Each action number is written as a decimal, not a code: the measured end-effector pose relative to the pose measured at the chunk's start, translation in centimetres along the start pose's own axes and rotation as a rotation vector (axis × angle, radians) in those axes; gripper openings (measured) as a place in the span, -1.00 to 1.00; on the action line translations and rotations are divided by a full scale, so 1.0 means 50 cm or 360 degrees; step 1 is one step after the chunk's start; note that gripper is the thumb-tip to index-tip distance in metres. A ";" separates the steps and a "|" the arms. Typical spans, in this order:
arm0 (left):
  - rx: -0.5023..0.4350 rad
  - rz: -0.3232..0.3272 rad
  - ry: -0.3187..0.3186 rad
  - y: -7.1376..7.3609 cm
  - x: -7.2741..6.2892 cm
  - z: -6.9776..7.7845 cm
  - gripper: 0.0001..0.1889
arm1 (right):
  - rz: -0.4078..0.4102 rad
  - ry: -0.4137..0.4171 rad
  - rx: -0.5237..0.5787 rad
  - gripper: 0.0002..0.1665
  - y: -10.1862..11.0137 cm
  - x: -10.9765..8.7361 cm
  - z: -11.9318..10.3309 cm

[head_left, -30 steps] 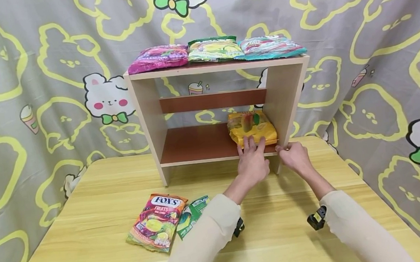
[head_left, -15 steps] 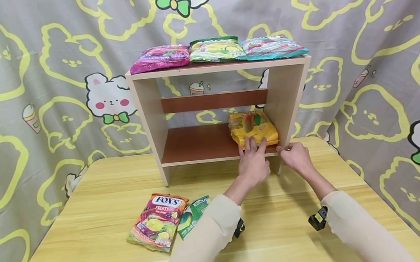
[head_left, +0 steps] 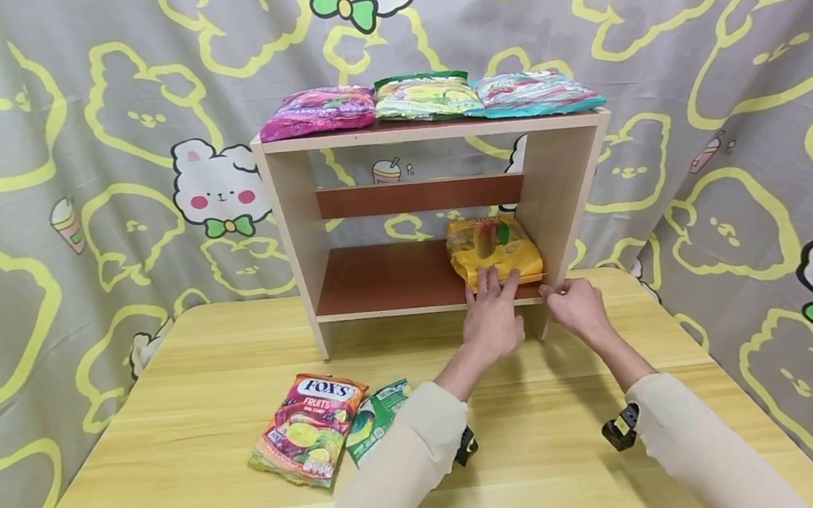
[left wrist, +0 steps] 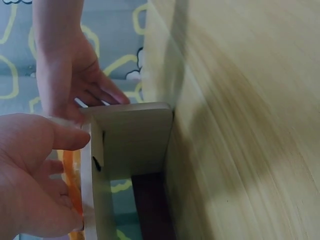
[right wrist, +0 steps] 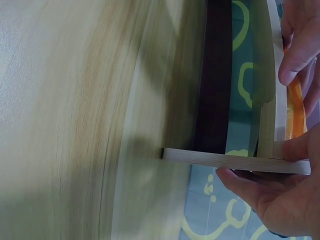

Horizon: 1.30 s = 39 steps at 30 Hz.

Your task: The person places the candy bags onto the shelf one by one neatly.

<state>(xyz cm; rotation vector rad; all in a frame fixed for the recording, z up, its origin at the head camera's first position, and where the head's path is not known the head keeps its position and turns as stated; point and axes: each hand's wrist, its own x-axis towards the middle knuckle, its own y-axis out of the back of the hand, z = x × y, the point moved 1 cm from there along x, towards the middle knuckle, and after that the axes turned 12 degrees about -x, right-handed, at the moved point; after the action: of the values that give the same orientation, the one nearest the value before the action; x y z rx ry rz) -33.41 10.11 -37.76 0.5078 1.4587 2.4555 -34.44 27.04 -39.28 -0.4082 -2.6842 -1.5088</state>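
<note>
A yellow candy bag (head_left: 496,250) with a mango picture lies at the right end of the lower shelf of a small wooden rack (head_left: 390,313). My left hand (head_left: 492,323) rests its extended fingers on the bag's front, with the thumb near the shelf edge in the left wrist view. Beside it, my right hand (head_left: 578,306) pinches the rack's right side panel (right wrist: 230,161), thumb on the inner face and fingers along the outside. Orange wrapper (right wrist: 296,112) shows between the hands in the right wrist view.
On the rack's top lie a purple bag (head_left: 321,112), a green-yellow bag (head_left: 427,97) and a teal-edged bag (head_left: 538,95). A FOX'S candy bag (head_left: 310,429) and a green bag (head_left: 373,420), partly behind the left sleeve, lie on the table (head_left: 194,402). A patterned curtain (head_left: 166,81) hangs behind.
The head view has shifted slightly, so everything sits a little further right in it. Both hands and the yellow bag keep their places on the rack.
</note>
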 end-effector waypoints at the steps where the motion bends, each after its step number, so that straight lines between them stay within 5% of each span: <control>1: -0.0008 -0.0003 0.0003 0.000 0.000 0.000 -0.23 | 0.0001 0.0000 0.0002 -0.50 0.000 0.000 0.000; 13: -0.0277 -0.0022 -0.0042 0.022 0.003 -0.004 -0.34 | 0.0006 -0.0011 0.0023 -0.47 0.000 -0.001 -0.001; 22: -0.0063 0.0210 -0.0230 0.020 -0.012 -0.008 -0.31 | 0.0002 -0.0035 0.0011 -0.46 -0.003 -0.001 0.001; 32: -0.0149 0.0263 -0.0164 0.056 -0.018 -0.023 -0.35 | 0.0008 -0.0031 0.0016 -0.45 -0.004 -0.001 0.001; 39: -0.0320 0.0204 -0.0131 0.100 -0.026 -0.048 -0.42 | 0.0000 -0.0024 0.0001 -0.43 -0.004 -0.001 0.002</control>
<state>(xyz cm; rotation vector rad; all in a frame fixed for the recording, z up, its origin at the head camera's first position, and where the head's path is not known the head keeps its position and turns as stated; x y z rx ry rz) -33.35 5.37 -34.65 0.6692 1.1652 2.6092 -34.46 27.03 -39.50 -0.4212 -2.6964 -1.5109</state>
